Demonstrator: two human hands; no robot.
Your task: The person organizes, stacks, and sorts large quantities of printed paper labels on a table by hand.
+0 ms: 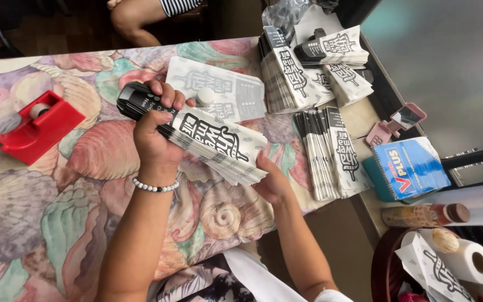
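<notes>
A: What is held at centre?
B: A stack of paper sleeves (219, 146), white with black brush lettering and black ends, held fanned and tilted just above the tabletop (85, 184).

A: How do the hands stand?
B: The left hand (155, 137) wraps the black end of the stack, fingers curled over the top and pressed together on it. The right hand (272, 182) supports the opposite lower edge from beneath; its grip is pinching the same stack, though its fingertips are hidden behind the paper.

A: Which step does this appear to be?
B: Judged from the pose, the sleeves are being squared up or counted in hand, the edges not yet flush.

A: What would a further move call for?
B: Probably a firm hold at the black end while the loose edges are tapped or slid level, so that no sleeve slips out.

A: What lies around?
B: Flat sleeves (219, 92) lie just beyond the stack. Finished bundles (308, 67) are piled at the far right, with another bundle (331, 154) near the tabletop edge. A red tape dispenser (34, 128) sits well apart to the left. A blue notebook (409, 168) and a paper roll (473, 260) lie off to the right.
</notes>
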